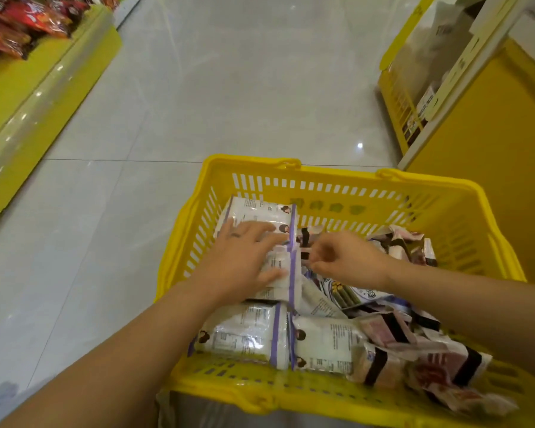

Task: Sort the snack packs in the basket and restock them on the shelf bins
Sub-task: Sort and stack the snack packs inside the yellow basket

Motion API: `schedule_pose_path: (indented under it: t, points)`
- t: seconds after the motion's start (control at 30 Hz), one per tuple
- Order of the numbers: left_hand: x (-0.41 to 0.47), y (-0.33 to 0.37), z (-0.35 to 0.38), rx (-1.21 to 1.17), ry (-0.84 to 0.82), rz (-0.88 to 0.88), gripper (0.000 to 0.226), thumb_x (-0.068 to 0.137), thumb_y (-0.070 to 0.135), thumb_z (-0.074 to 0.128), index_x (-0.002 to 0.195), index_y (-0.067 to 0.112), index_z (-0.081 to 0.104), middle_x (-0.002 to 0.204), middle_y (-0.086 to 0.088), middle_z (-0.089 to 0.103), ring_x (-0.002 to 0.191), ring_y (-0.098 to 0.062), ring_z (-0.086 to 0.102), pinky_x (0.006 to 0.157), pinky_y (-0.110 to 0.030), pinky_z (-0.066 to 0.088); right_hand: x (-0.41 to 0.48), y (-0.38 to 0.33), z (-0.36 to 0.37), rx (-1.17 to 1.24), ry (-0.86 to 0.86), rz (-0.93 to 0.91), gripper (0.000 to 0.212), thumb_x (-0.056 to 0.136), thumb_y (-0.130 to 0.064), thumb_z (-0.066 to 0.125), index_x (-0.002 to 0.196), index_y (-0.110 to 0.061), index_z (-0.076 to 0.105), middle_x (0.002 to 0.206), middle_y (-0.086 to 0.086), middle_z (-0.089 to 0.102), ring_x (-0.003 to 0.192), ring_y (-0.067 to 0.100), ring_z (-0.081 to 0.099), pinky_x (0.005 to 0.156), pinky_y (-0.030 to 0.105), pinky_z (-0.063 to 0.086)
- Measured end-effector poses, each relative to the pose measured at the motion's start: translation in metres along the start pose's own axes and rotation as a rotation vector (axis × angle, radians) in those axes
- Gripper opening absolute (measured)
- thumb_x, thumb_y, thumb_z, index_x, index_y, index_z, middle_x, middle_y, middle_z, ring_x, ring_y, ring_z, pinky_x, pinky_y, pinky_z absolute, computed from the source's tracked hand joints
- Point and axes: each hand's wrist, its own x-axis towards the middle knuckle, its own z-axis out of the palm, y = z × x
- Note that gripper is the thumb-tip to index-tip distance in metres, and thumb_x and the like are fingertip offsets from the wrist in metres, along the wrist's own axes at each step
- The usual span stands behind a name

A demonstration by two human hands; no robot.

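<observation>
A yellow plastic basket sits low in front of me, filled with snack packs. White packs with purple edges lie stacked along its left side. Pink and brown packs are heaped on the right. My left hand lies flat with spread fingers on the upper white packs. My right hand hovers over the middle of the basket with curled fingers, pinching the edge of a small dark-striped pack.
A yellow shelf base with red snack bags runs along the left. A yellow shelf unit with a wire bin stands at the right. Grey tiled floor stretches ahead between them.
</observation>
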Motion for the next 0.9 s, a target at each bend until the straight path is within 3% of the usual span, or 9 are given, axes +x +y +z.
schedule_pose_path:
  t: [0.07,0.13,0.27,0.4,0.47,0.53,0.63,0.77,0.9]
  points:
    - [-0.003,-0.003,0.019,0.134,-0.169,0.047,0.08,0.084,0.073,0.04,0.149,0.041,0.008,0.159,0.005,0.005,0.147,-0.02,0.002,0.117,-0.057,0.003,-0.011,0.015,0.01,-0.148,-0.289,0.08,0.043,0.083,-0.038,0.071,0.118,-0.016,0.057,0.108,-0.002,0.062,0.096,0.017,0.059,0.072,0.018,0.045]
    - [-0.003,-0.008,0.027,0.2,-0.177,0.068,0.085,0.083,0.075,0.04,0.149,0.04,0.0,0.16,0.005,-0.004,0.148,-0.021,-0.005,0.116,-0.059,0.002,-0.017,0.026,0.025,-0.28,-0.542,0.168,0.091,0.076,-0.048,0.075,0.147,-0.016,0.027,0.145,0.003,0.042,0.124,0.023,0.047,0.099,0.031,0.042]
    - [0.0,-0.016,0.026,0.251,-0.148,0.043,0.085,0.084,0.072,0.045,0.148,0.044,-0.002,0.158,0.0,0.008,0.146,-0.025,0.008,0.116,-0.054,-0.001,-0.012,0.029,0.049,-0.221,-0.557,0.201,0.12,0.069,-0.041,0.083,0.152,-0.015,0.001,0.156,0.008,0.026,0.138,0.029,0.033,0.114,0.041,0.03]
    - [-0.001,-0.022,0.023,0.293,-0.128,-0.007,0.085,0.083,0.067,0.05,0.147,0.046,-0.003,0.156,-0.002,0.015,0.144,-0.027,0.013,0.113,-0.055,-0.009,-0.007,0.032,0.052,-0.244,-0.587,0.214,0.068,0.07,-0.046,0.08,0.12,-0.015,0.045,0.117,0.003,0.053,0.109,0.022,0.051,0.088,0.032,0.045]
    - [0.0,-0.025,0.023,0.306,-0.113,0.002,0.085,0.083,0.065,0.052,0.146,0.046,-0.001,0.155,-0.003,0.019,0.143,-0.028,0.017,0.112,-0.056,-0.01,-0.012,0.038,0.048,-0.185,-0.539,0.207,0.045,0.071,-0.046,0.08,0.09,-0.026,0.045,0.093,-0.005,0.051,0.084,0.012,0.05,0.067,0.024,0.041]
    - [0.0,-0.026,0.024,0.329,-0.094,0.012,0.085,0.083,0.064,0.055,0.146,0.045,0.002,0.153,-0.003,0.023,0.142,-0.028,0.021,0.111,-0.056,-0.01,-0.02,0.041,0.037,-0.135,-0.473,0.199,0.046,0.071,-0.047,0.078,0.078,-0.032,0.036,0.082,-0.01,0.045,0.071,0.005,0.043,0.057,0.02,0.033]
    - [-0.001,-0.028,0.025,0.339,-0.084,0.022,0.086,0.081,0.061,0.059,0.146,0.044,0.006,0.152,-0.004,0.027,0.14,-0.029,0.025,0.111,-0.057,-0.008,-0.032,0.045,0.013,-0.097,-0.343,0.2,0.043,0.072,-0.049,0.077,0.08,-0.033,0.038,0.081,-0.012,0.046,0.069,0.003,0.044,0.055,0.018,0.032]
    - [-0.004,-0.025,0.024,0.311,-0.09,0.005,0.084,0.082,0.06,0.06,0.145,0.045,0.006,0.154,-0.004,0.023,0.142,-0.029,0.023,0.113,-0.059,-0.005,-0.048,0.052,-0.021,-0.004,-0.06,0.243,0.047,0.071,-0.045,0.078,0.103,-0.026,0.05,0.095,-0.006,0.06,0.082,0.009,0.061,0.066,0.027,0.052]
    - [-0.008,-0.018,0.009,0.229,-0.139,-0.06,0.065,0.087,0.052,0.057,0.141,0.045,0.022,0.156,0.001,0.014,0.143,-0.026,0.021,0.116,-0.053,0.0,-0.056,0.04,-0.054,-0.087,0.177,0.043,0.044,0.068,-0.037,0.081,0.095,-0.036,0.045,0.088,-0.013,0.058,0.077,0.002,0.056,0.059,0.017,0.042]
